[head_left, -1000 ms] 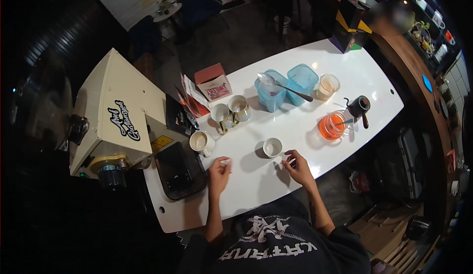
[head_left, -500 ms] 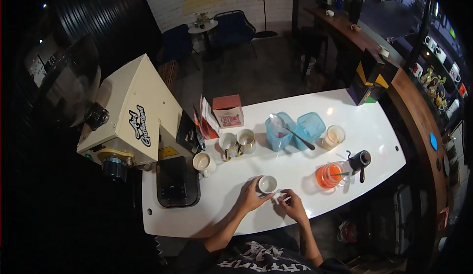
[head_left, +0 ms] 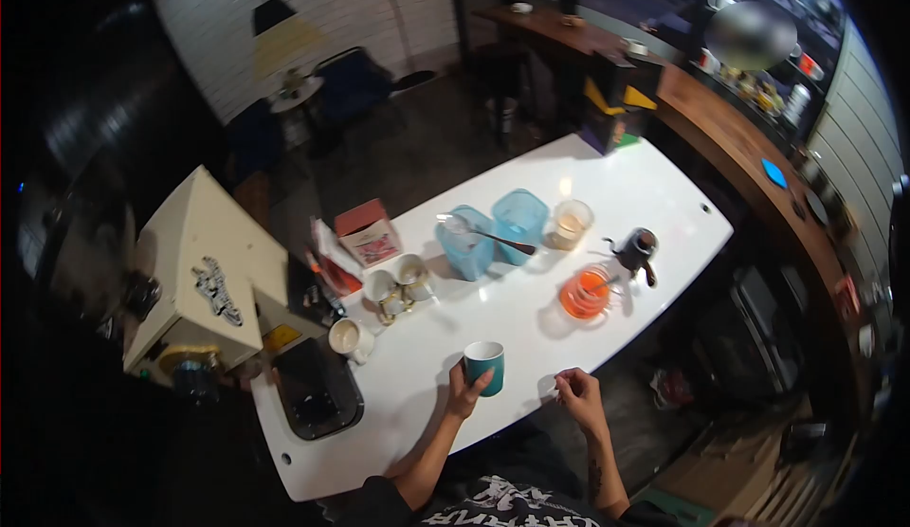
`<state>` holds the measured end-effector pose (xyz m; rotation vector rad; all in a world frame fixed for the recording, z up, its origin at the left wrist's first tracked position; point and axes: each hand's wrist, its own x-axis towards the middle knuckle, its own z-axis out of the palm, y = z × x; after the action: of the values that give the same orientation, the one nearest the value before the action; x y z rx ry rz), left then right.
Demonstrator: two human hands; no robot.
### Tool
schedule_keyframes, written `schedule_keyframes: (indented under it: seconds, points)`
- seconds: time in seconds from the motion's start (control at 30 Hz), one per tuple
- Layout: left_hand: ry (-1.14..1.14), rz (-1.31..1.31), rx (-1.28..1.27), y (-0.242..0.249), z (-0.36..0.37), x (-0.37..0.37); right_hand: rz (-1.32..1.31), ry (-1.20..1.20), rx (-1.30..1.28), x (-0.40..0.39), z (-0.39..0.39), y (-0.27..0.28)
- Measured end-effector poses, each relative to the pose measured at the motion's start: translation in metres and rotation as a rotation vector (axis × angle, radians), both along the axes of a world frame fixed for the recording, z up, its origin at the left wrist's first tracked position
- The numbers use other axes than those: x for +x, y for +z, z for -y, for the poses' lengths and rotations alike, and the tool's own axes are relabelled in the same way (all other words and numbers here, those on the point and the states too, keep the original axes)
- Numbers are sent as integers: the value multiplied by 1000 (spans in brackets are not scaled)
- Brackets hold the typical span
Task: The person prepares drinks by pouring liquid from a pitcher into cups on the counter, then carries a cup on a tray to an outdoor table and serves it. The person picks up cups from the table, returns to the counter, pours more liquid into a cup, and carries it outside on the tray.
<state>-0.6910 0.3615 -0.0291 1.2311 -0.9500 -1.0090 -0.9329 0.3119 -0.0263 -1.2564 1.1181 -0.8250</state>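
My left hand (head_left: 462, 396) is closed around the side of a teal cup (head_left: 491, 375) with a white inside, its rim facing up and its teal wall in view. To the right, near the table's front edge, is my right hand (head_left: 581, 402), apart from the cup. Its fingers are curled together, and anything small between them is too hard to make out. Beyond that hand stands a glass jug of orange-red liquid (head_left: 583, 295) with a utensil in it.
On the white table (head_left: 408, 423) are a cream mug (head_left: 350, 339), two glass mugs, a box (head_left: 369, 235), blue containers (head_left: 519, 219) with a spoon across them, a glass (head_left: 572, 222) and a dark-handled pot (head_left: 635, 250). A cream grinder (head_left: 204, 252) stands left.
The head view has turned toward the right. My left hand has raised the cup, so its teal side shows. My right hand has moved away from the cup.
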Motion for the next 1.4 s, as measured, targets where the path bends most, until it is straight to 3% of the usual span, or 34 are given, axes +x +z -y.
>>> schedule_keyframes:
  seconds: [0.03, 0.1, 0.23, 0.43, 0.57, 0.9, 1.13, 1.2, 1.23, 1.33, 1.4]
  points:
    - [-52, -10, -1, 6, 0, -7, 39, -54, 37, -8, -15, -1]
    - [-203, -357, -7, 16, -3, -25, 80, -138, 68, -22, -44, -8]
    - [-516, -475, 114, 6, -3, -67, 65, -324, 97, -54, -98, 11]
    - [-941, -425, 178, 34, -4, -184, -17, -760, -32, -135, -179, 8]
    - [-1237, -346, 221, 38, -15, -261, 106, -1092, -43, -186, -239, 9]
    - [-1514, -134, 294, 17, -80, -487, 71, -1609, -55, -339, -380, -11]
    - [-1688, 53, 115, 12, -121, -621, -169, -2056, -31, -446, -448, 1]
    - [-1708, 100, 77, 8, -127, -649, -407, -2168, -81, -468, -457, -10]
    - [-1705, 98, 69, 9, -128, -664, -337, -2150, -51, -477, -462, -14]
    - [-1712, 143, -70, 4, -124, -707, -504, -2063, -24, -506, -466, -33]
    - [-1711, 208, -194, 5, -120, -738, -306, -2088, -58, -519, -461, -37]
